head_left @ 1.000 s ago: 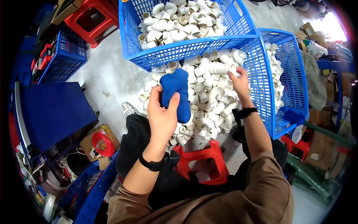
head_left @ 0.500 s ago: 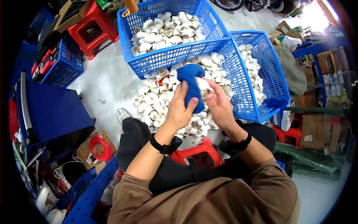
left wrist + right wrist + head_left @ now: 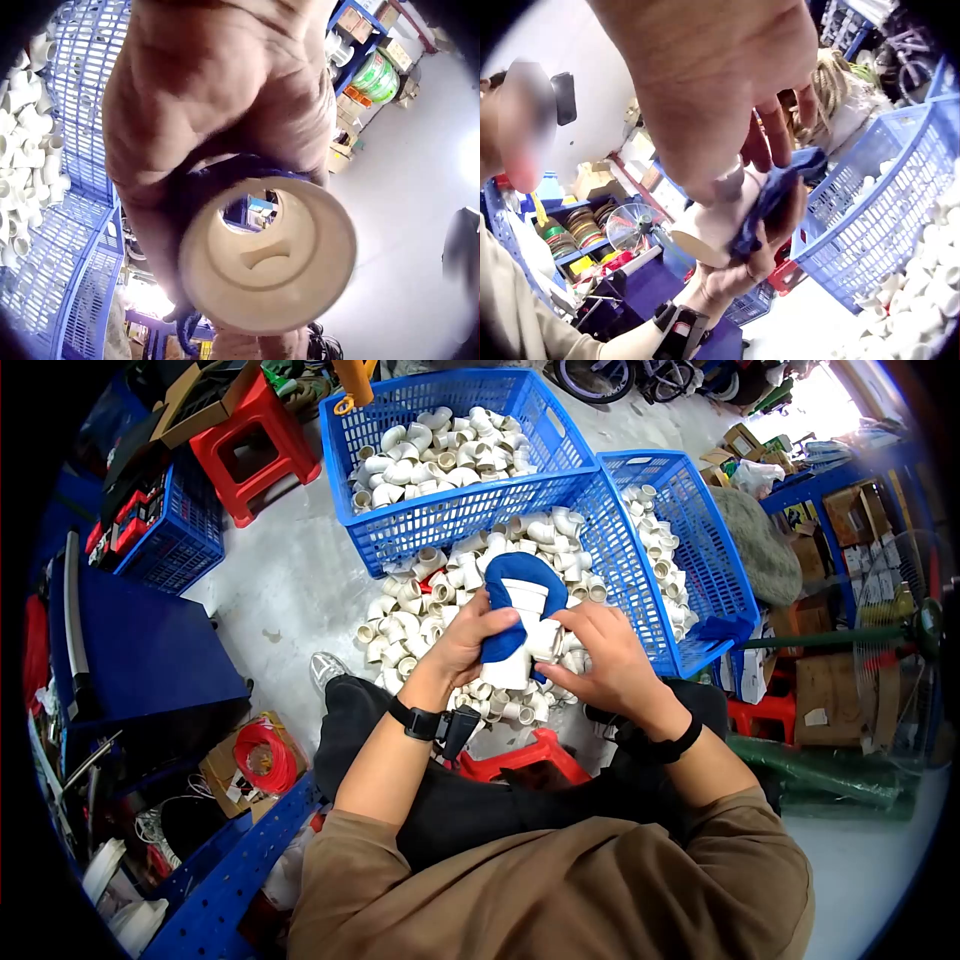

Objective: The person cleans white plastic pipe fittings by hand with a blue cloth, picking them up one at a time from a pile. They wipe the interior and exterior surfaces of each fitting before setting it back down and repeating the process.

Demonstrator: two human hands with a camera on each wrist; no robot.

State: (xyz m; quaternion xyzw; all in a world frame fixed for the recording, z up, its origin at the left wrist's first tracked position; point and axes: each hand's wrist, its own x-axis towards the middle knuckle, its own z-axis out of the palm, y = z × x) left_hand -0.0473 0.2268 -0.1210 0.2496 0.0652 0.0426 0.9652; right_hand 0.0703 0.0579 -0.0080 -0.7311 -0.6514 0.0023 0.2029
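Centrally, I see the left hand clamped on the white fitting and blue cloth | right hand — fingers pinching the fitting's side branch | hands close together, mid-frame | loose white fittings beneath, blue crate above.

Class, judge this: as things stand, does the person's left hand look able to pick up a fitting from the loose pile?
Probably not: the left hand is taken up with the blue cloth and white branched fitting, though the pile looks close and unblocked.
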